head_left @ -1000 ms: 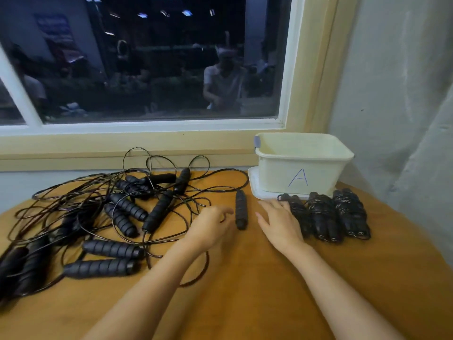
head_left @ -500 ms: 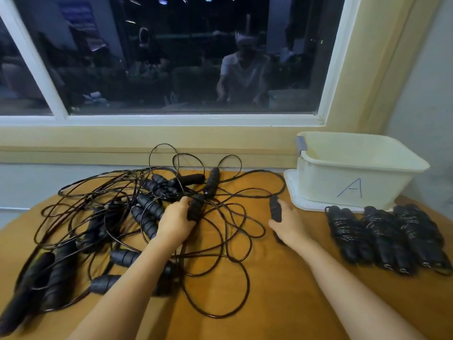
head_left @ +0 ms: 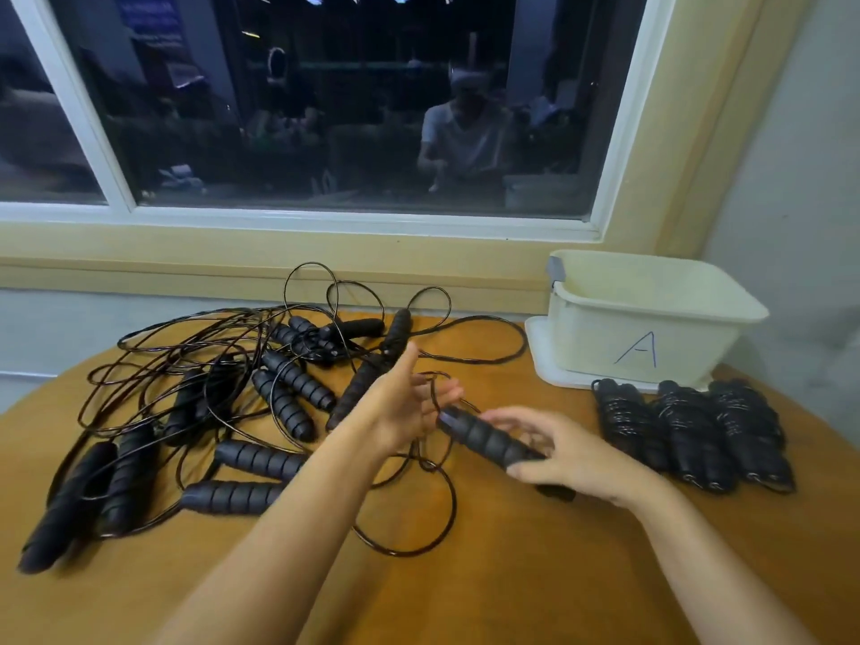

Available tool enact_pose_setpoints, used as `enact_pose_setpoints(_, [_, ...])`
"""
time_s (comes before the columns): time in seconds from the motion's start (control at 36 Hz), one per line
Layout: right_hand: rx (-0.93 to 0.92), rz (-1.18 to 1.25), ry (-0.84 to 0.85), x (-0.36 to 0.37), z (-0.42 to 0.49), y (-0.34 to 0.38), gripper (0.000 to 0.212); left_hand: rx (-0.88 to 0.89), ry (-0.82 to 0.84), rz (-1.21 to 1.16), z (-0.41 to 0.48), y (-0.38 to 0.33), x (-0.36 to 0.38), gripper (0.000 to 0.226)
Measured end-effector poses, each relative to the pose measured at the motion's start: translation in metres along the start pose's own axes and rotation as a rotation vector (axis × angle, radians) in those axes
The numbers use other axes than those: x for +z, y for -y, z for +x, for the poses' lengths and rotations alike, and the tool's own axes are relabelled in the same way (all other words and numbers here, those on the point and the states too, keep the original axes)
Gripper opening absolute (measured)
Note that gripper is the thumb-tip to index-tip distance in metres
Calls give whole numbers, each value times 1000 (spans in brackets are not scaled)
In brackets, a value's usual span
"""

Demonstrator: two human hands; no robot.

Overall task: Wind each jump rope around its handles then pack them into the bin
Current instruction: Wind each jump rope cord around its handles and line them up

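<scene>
Handle pickup, table (head_left: 512, 574) centre
The right hand (head_left: 572, 458) is gripping a black jump-rope handle (head_left: 488, 439); the left hand (head_left: 409, 402) is hovering open beside its tip.

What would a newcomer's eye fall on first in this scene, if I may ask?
A sprawling tangle of black jump ropes lies at left. At centre the right hand grips one handle, the left hand open beside it. On the right, three wound bundles lie before a cream bin marked A.
</scene>
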State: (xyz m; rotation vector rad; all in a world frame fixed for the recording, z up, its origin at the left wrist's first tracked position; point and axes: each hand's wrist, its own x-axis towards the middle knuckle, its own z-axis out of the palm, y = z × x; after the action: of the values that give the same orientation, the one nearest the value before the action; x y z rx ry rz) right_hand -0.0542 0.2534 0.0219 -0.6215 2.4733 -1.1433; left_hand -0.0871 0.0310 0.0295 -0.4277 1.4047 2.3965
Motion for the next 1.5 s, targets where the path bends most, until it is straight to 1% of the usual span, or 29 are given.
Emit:
enact_pose_setpoints(0.03, [9, -50, 23, 1, -10, -2, 59, -18, -12, -144, -1, 5, 0, 61])
enact_pose_setpoints(0.08, [38, -121, 32, 1, -28, -7, 60, -49, -55, -320, -7, 14, -5, 52])
enact_pose_setpoints(0.14, [90, -194, -11, -1, -45, -13, 60, -96, -54, -311, -22, 28, -8, 40])
enact_pose_setpoints(0.22, [204, -394, -121, -5, -61, -24, 54, -111, -8, -160, -43, 57, -9, 20])
enact_pose_setpoints(0.28, [265, -521, -182, -3, -68, -28, 50, -34, -57, -50, -56, 77, -6, 14])
enact_pose_setpoints(0.33, [273, -592, -198, 4, -74, -27, 50, 37, -115, 36, -68, 95, -4, 12])
enact_pose_setpoints(0.39, [266, -643, -163, 12, -77, -27, 50, 78, -123, 143, -78, 109, -6, 13])
enact_pose_setpoints(0.44, [253, -684, -126, 23, -80, -29, 47, 105, -103, 331, -86, 117, -10, 19])
enact_pose_setpoints(0.5, [229, -707, -138, 31, -83, -34, 45, 127, -65, 480, -93, 118, -14, 21])
enact_pose_setpoints(0.58, [189, -723, -167, 38, -87, -38, 44, 157, -53, 539, -104, 114, -16, 20])
enact_pose_setpoints(0.64, [170, -733, -181, 42, -87, -38, 41, 236, -74, 597, -106, 112, -16, 21])
enact_pose_setpoints(0.69, [132, -743, -178, 46, -86, -40, 40, 455, -113, 831, -102, 108, -18, 26])
enact_pose_setpoints(0.75, [77, -714, -158, 50, -85, -39, 39, 677, -46, 1166, -93, 102, -22, 35])
enact_pose_setpoints(0.78, [42, -693, -165, 52, -84, -39, 39, 704, 40, 1292, -88, 99, -23, 42])
enact_pose_setpoints(0.83, [-40, -645, -236, 53, -83, -38, 37, 630, 152, 1514, -75, 92, -25, 53])
enact_pose_setpoints(0.86, [-75, -618, -298, 53, -83, -38, 36, 611, 163, 1638, -68, 87, -26, 52])
enact_pose_setpoints(0.92, [-86, -534, -431, 50, -82, -39, 34, 603, 162, 1793, -58, 73, -30, 37])
enact_pose_setpoints(0.94, [-53, -477, -492, 46, -83, -39, 34, 588, 174, 1794, -54, 64, -33, 36])
enact_pose_setpoints(1.0, [30, -376, -600, 38, -84, -38, 34, 560, 228, 1700, -51, 48, -37, 54])
enact_pose_setpoints(1.06, [94, -410, -663, 29, -83, -38, 36, 616, 264, 1649, -50, 35, -39, 52])
enact_pose_setpoints(1.11, [176, -513, -621, 24, -79, -35, 37, 703, 223, 1650, -45, 24, -39, 33])
enact_pose_setpoints(1.17, [246, -587, -538, 24, -71, -33, 37, 861, 140, 1681, -41, 16, -35, 22])
enact_pose_setpoints(1.25, [290, -639, -514, 28, -52, -31, 36, 1066, 89, 1724, -35, 14, -23, 22])
enact_pose_setpoints(1.31, [317, -668, -515, 29, -38, -28, 41, 1118, 43, 1733, -30, 14, -16, 23])
enact_pose_setpoints(1.33, [326, -690, -508, 29, -31, -27, 49, 1127, 18, 1729, -27, 14, -14, 24])
enact_pose_setpoints(1.39, [290, -755, -475, 29, -18, -21, 72, 1144, -9, 1716, -19, 13, -12, 26])
enact_pose_setpoints(1.42, [214, -765, -481, 29, -13, -13, 81, 1160, -3, 1708, -16, 11, -13, 26])
enact_pose_setpoints(1.44, [118, -753, -489, 30, -7, -2, 84, 1176, 13, 1706, -12, 10, -13, 25])
enact_pose_setpoints(1.5, [-45, -679, -471, 30, 6, 25, 82, 1209, 53, 1684, -9, 5, -9, 22])
